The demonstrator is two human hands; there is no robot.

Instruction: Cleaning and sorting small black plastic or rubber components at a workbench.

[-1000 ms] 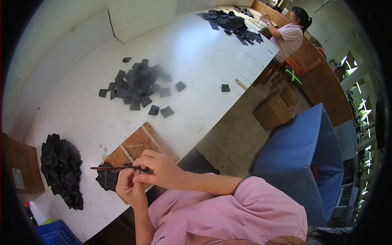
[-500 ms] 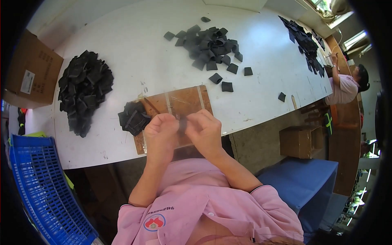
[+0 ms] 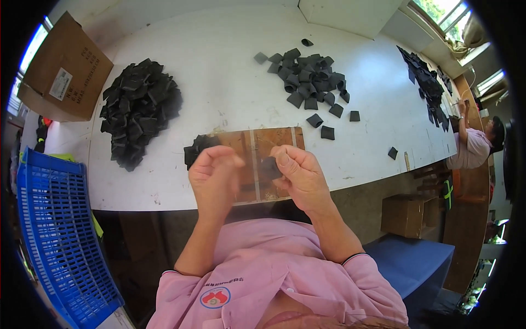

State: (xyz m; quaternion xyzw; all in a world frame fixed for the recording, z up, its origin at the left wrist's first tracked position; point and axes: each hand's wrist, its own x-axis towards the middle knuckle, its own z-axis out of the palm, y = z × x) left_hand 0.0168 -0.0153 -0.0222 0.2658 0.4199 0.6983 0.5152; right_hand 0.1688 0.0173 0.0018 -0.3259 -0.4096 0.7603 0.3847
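Half a second ago, both hands met at the small black piece (image 3: pixel 268 169). Now the left hand (image 3: pixel 215 172) has come away from it, and only the right hand (image 3: pixel 301 175) holds it. The left hand is blurry, so I can't be sure what its fingers are doing. The view has turned since the first picture, so more of the blue basket (image 3: pixel 52 163) and brown box (image 3: pixel 82 90) shows.

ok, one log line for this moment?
right hand: holds black piece | left hand: blurred, apart from piece | board: on table, below hands | small black pile: by left hand
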